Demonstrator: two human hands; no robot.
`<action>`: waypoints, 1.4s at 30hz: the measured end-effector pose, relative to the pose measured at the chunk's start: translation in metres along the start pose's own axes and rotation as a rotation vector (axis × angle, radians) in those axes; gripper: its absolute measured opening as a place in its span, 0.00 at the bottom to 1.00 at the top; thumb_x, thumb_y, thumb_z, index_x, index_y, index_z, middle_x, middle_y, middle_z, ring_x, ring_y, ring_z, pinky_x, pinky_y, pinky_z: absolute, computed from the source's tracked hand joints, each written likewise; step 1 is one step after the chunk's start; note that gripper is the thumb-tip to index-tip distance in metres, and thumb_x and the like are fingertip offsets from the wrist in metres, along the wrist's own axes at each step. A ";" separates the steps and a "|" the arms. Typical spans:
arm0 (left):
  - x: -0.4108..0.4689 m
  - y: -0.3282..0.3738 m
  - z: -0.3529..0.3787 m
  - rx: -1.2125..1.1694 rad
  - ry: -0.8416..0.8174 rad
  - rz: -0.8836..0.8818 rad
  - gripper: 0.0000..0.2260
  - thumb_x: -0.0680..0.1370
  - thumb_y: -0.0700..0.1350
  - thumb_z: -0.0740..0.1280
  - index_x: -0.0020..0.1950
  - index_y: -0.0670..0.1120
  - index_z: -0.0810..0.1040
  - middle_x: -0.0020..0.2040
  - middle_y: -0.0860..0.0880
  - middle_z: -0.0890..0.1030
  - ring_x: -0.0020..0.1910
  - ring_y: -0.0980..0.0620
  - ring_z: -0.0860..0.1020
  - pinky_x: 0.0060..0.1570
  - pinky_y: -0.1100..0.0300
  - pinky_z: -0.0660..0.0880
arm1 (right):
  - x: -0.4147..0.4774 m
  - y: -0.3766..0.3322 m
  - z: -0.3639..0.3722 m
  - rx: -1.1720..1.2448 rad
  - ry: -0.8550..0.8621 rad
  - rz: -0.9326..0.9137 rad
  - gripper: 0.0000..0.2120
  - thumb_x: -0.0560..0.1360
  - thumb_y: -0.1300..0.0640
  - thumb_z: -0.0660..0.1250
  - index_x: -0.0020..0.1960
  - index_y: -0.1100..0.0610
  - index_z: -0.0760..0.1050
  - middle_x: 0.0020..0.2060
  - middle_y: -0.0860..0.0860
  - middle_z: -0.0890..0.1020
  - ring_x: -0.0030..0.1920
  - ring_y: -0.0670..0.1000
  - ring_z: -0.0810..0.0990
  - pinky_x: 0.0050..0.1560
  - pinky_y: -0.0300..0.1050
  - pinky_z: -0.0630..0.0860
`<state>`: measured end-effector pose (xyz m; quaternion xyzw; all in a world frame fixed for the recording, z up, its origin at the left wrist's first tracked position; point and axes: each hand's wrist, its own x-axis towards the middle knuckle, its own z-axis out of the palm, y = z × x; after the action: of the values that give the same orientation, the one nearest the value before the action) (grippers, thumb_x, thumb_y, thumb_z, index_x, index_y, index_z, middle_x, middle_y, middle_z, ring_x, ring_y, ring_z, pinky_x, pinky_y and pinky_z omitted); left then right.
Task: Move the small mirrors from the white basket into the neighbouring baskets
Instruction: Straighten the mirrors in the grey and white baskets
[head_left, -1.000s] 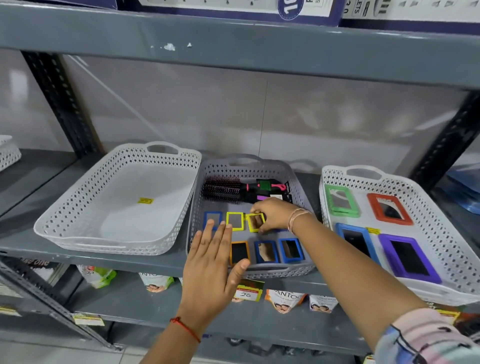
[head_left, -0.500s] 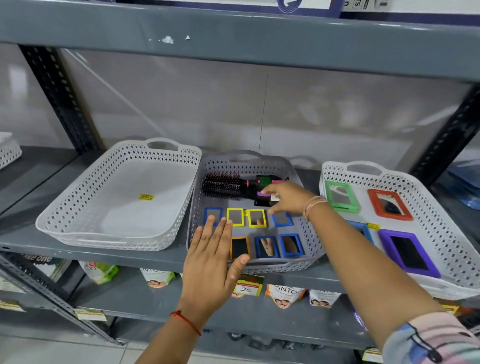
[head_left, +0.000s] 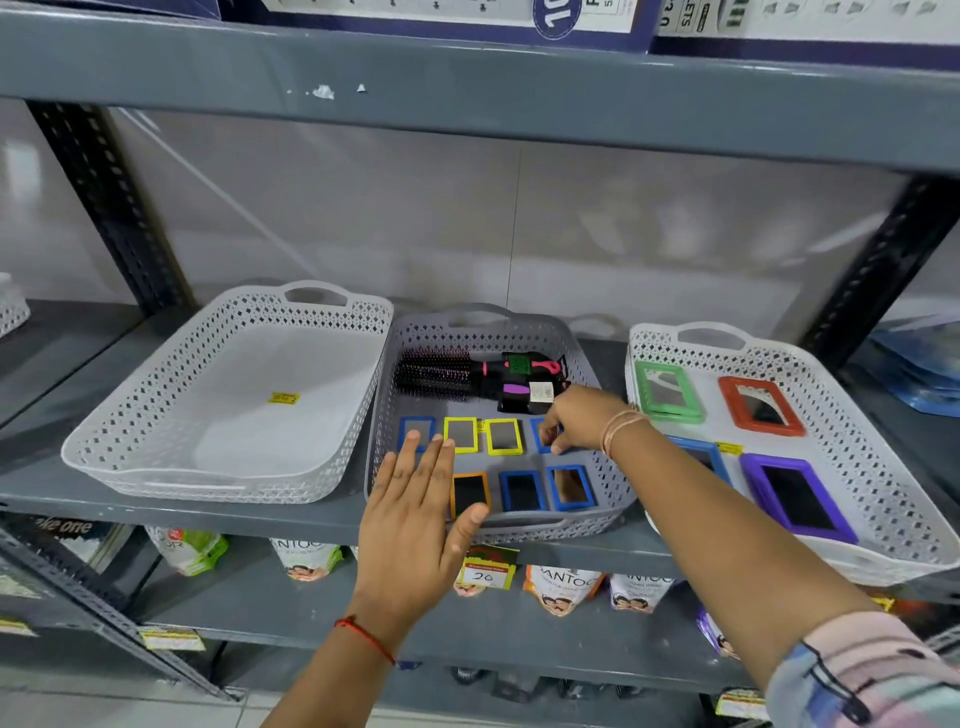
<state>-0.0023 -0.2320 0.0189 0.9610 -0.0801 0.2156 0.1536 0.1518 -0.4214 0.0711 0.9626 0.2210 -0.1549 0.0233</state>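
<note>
Several small framed mirrors lie in two rows in the grey middle basket (head_left: 615, 499): blue (head_left: 415, 430), yellow (head_left: 461, 434) and yellow (head_left: 504, 436) at the back, orange (head_left: 470, 491), blue (head_left: 522, 491) and blue (head_left: 570, 486) in front. My right hand (head_left: 579, 418) reaches in from the right, its fingertips pinched on a fourth back-row mirror, a small blue one (head_left: 542, 439) that lies on the basket floor and is partly hidden. My left hand (head_left: 415, 519) hovers flat with fingers spread over the basket's front left corner. The white basket (head_left: 104, 452) on the left holds only a yellow sticker (head_left: 283, 398).
Hair brushes (head_left: 434, 374) lie across the back of the grey basket. The right white basket (head_left: 883, 415) holds larger mirrors: green (head_left: 667, 389), red (head_left: 761, 405), purple (head_left: 795, 496) and a blue one (head_left: 701, 457) under my forearm. A grey shelf board (head_left: 467, 93) runs overhead; packets hang below.
My right hand went from the yellow mirror back toward the brushes, then came down onto the small blue mirror at the right of the back row. My left hand has barely moved.
</note>
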 end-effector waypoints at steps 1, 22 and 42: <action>0.001 0.000 0.000 0.004 -0.001 0.002 0.33 0.79 0.61 0.40 0.67 0.38 0.68 0.66 0.41 0.72 0.70 0.43 0.61 0.69 0.52 0.51 | 0.001 0.000 0.000 -0.007 0.001 0.001 0.11 0.71 0.59 0.70 0.54 0.56 0.81 0.53 0.52 0.84 0.52 0.54 0.81 0.55 0.46 0.76; 0.004 0.000 0.000 0.076 -0.008 -0.040 0.32 0.80 0.59 0.41 0.65 0.37 0.71 0.64 0.38 0.73 0.69 0.39 0.62 0.68 0.48 0.49 | -0.102 -0.052 0.067 0.303 0.591 0.279 0.40 0.67 0.46 0.33 0.71 0.63 0.62 0.71 0.57 0.67 0.74 0.53 0.59 0.75 0.44 0.50; 0.012 -0.021 -0.007 -0.017 -0.044 -0.007 0.41 0.75 0.64 0.31 0.68 0.37 0.66 0.68 0.39 0.68 0.71 0.41 0.60 0.68 0.52 0.50 | -0.095 -0.071 0.065 0.303 0.514 0.357 0.35 0.69 0.51 0.41 0.73 0.63 0.57 0.74 0.58 0.60 0.76 0.53 0.53 0.76 0.45 0.45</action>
<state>0.0102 -0.2105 0.0245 0.9644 -0.0818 0.1933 0.1609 0.0208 -0.4048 0.0399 0.9861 0.0223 0.0681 -0.1498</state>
